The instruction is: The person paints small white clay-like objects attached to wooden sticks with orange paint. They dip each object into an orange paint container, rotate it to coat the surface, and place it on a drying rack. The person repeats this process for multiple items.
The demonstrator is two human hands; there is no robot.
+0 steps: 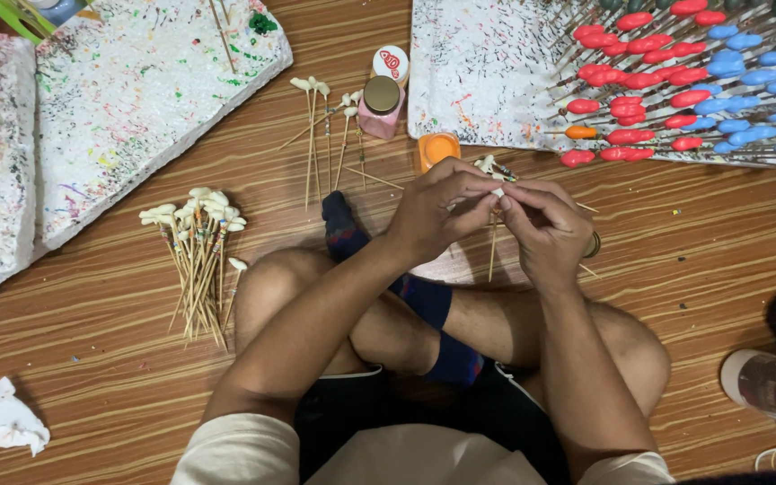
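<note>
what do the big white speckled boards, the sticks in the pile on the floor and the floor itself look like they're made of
White boards: likely foam, matte and crumbly at the edges, paint-speckled, with sticks pushed into the right one. Pile of sticks: thin pale wood or bamboo by the look, each tipped with a cream lump, perhaps clay or dough. Floor: wood-grain stripes with a slight sheen, either wood or printed vinyl.

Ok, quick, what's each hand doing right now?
Left hand: closed, pinching the small white piece on a thin stick.
Right hand: closed on the same piece.
</note>
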